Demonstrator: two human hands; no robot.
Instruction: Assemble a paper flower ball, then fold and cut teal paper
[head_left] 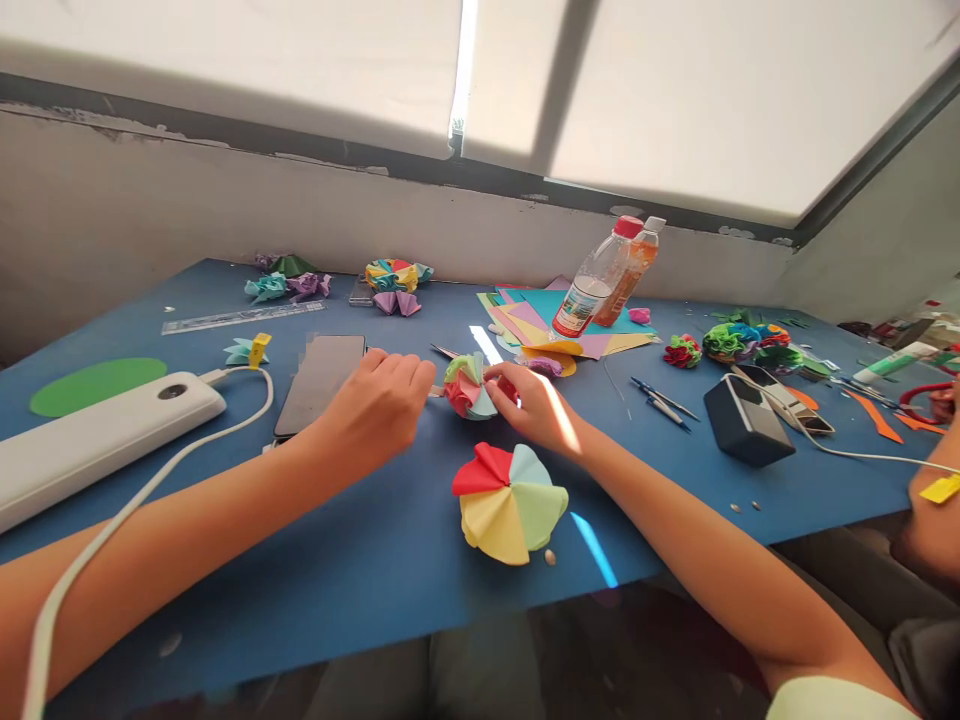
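My right hand (531, 405) pinches the right side of a small folded-paper flower ball (466, 388) in red, green and pale blue, just above the table. Left of it my left hand (386, 398) is closed, knuckles up. A thin pale end shows between that hand and the ball, but what the fingers hold is hidden. Below the hands lies a larger pleated paper flower (510, 505) with red, yellow, light green and pale blue sections. Beside my left wrist rests a phone (319, 375).
A white power bank (97, 440) with a cable lies at left near a green paper disc (97, 385). Coloured sheets (517, 310) and two bottles (585, 295) stand behind. Pens (661, 403), a dark box-shaped device (746, 420) and crumpled paper flowers (724, 342) are right, near another person's arm (934, 510).
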